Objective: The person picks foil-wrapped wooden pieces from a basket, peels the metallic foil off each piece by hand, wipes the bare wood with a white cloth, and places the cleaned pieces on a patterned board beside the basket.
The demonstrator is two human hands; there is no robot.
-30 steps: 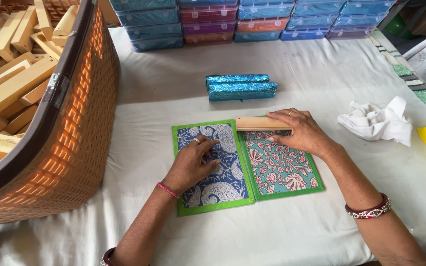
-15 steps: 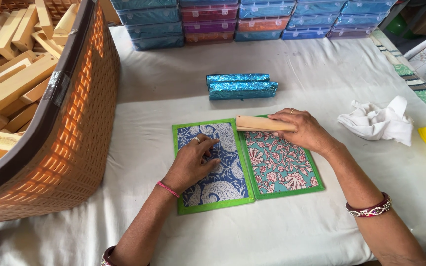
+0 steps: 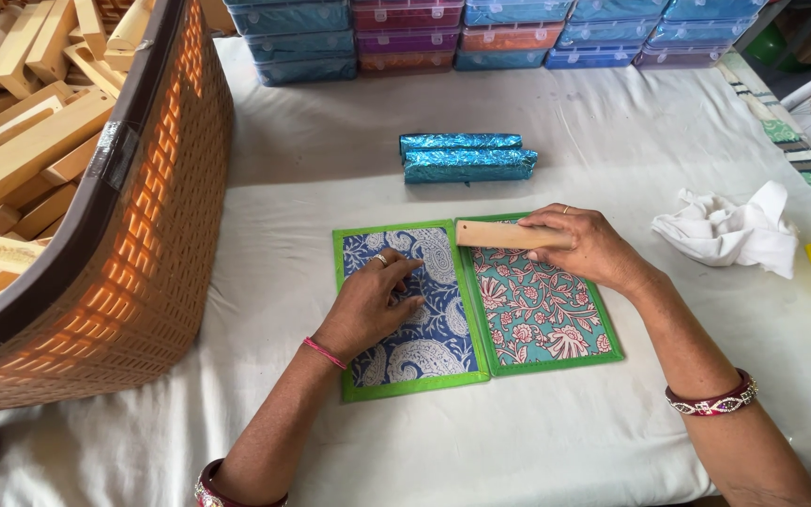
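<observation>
White cloth table [image 3: 565, 441] | left hand [image 3: 373, 305] flat, fingers apart, on paisley folder [image 3: 424, 347] | right hand [image 3: 589, 249] fingers clamped on wooden block [image 3: 495, 235]

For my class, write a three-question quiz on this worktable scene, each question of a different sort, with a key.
1. True or false: the right hand holds a wooden block at the top edge of the teal floral panel.
2. Which does the left hand press on? A) the white cloth B) the blue paisley panel C) the orange basket
3. Fill in: two shiny blue wrapped bars lie on the ____ sheet beyond the open folder.

Key: 1 true; 2 B; 3 white.
</observation>
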